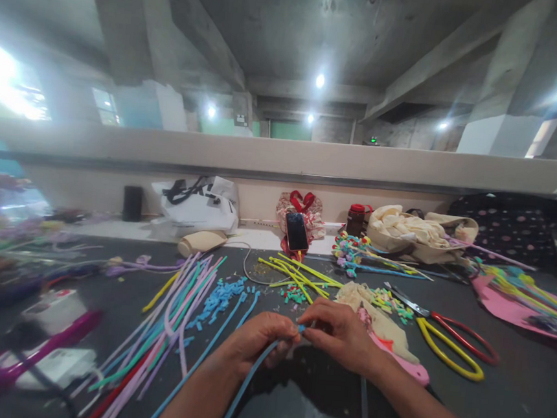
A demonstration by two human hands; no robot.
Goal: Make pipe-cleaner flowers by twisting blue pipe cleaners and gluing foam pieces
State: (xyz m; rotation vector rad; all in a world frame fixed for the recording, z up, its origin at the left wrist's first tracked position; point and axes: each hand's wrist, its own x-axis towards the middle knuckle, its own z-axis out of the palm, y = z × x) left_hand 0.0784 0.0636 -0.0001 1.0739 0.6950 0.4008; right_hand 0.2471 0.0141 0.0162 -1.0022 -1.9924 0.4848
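My left hand (267, 341) is closed on a long blue pipe cleaner (248, 382), which trails down toward the near edge of the view. My right hand (338, 334) meets it fingertip to fingertip, pinching a small bit of blue at the stem's upper end. Whether that bit is a separate piece is hidden by the fingers. Left of my hands lies a heap of short blue pipe cleaner pieces (219, 300). Further left is a bundle of long lilac, teal and red pipe cleaners (171, 317). Several yellow stems (301, 279) lie beyond my fingers.
Scissors (428, 313) with red and yellow handles lie at right, beside a beige cloth (401, 333) and yellow-green cut pieces (394, 302). A phone (296, 231) leans on a patterned bag (317, 212) at the back. A magenta-handled object (42, 351) is at left.
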